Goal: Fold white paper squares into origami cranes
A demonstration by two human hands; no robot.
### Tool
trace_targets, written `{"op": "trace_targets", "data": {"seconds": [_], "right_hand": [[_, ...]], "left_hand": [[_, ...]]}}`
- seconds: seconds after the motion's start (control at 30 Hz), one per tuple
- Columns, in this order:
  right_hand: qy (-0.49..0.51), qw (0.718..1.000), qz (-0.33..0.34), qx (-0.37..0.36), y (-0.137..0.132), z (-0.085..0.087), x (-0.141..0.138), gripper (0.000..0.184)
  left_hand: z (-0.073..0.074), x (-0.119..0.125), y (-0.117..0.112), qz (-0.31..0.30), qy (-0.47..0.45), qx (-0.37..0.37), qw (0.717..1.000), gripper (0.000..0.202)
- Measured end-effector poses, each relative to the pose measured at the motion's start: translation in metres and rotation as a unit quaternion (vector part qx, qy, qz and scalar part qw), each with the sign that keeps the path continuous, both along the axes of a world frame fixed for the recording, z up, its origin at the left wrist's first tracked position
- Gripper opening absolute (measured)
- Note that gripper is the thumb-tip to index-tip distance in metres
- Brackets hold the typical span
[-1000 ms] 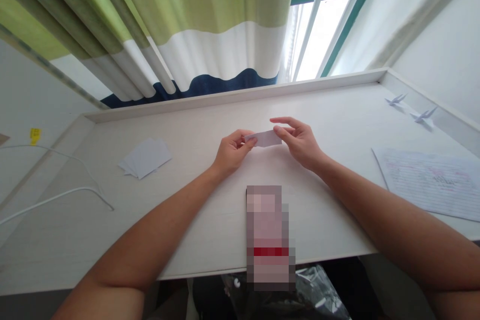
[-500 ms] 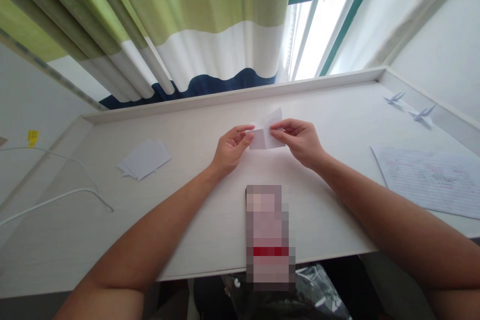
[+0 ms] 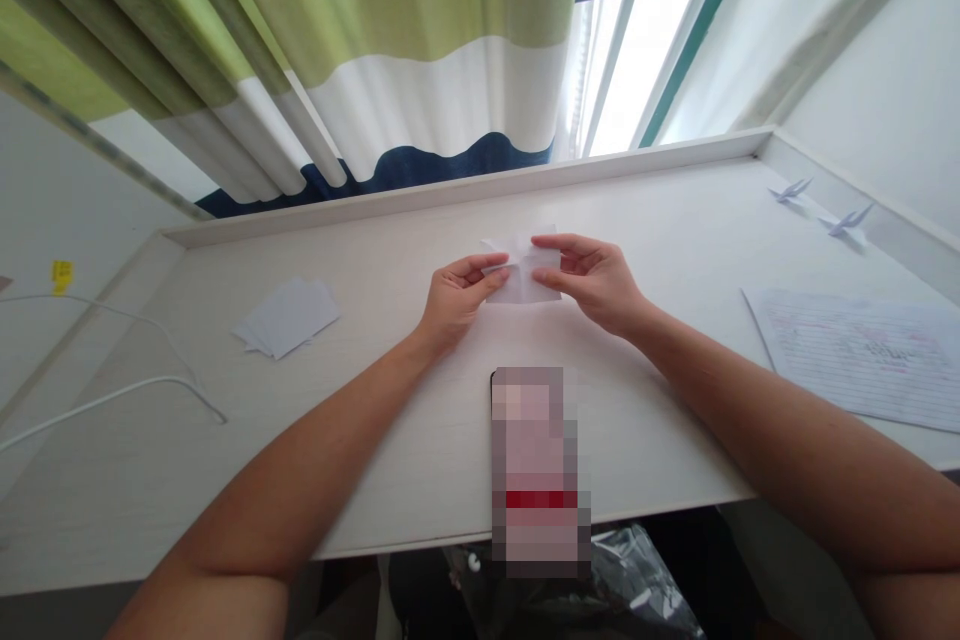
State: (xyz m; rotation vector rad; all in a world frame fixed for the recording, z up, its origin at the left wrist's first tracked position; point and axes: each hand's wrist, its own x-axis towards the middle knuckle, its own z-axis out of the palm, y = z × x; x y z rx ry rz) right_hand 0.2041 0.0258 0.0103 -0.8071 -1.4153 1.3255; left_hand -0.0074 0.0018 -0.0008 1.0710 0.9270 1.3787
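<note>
A small white sheet of paper [image 3: 523,276] is held just above the white desk [image 3: 390,340], near its middle. My left hand [image 3: 456,298] pinches its left edge with thumb and fingers. Its right edge is pinched by my right hand [image 3: 595,280]. The sheet looks partly unfolded, with a crease down its middle and one corner lifted. Both forearms reach in from the near edge of the desk.
A small stack of white papers [image 3: 286,317] lies at the left. A phone [image 3: 537,465] lies by the near edge. A lined written sheet [image 3: 855,355] lies at the right, two folded paper cranes [image 3: 821,205] at the far right corner. A white cable [image 3: 112,390] runs at the left.
The paper was a narrow folded strip between my hands. It has since been opened out into a wider sheet, still held by both hands.
</note>
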Motion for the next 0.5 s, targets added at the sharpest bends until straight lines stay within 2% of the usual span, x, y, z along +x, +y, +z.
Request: {"op": "trace_targets", "data": {"seconds": [0.27, 0.5], "right_hand": [[-0.008, 0.999, 0.021, 0.041, -0.0023, 0.0048, 0.0002, 0.038], [-0.001, 0.999, -0.01, 0.034, -0.0025, 0.0033, -0.0016, 0.029]], "left_hand": [[0.0065, 0.0016, -0.0037, 0.017, 0.006, 0.028, 0.999, 0.038], [0.0099, 0.0025, -0.0054, 0.02, 0.014, 0.019, 1.0, 0.035]]}}
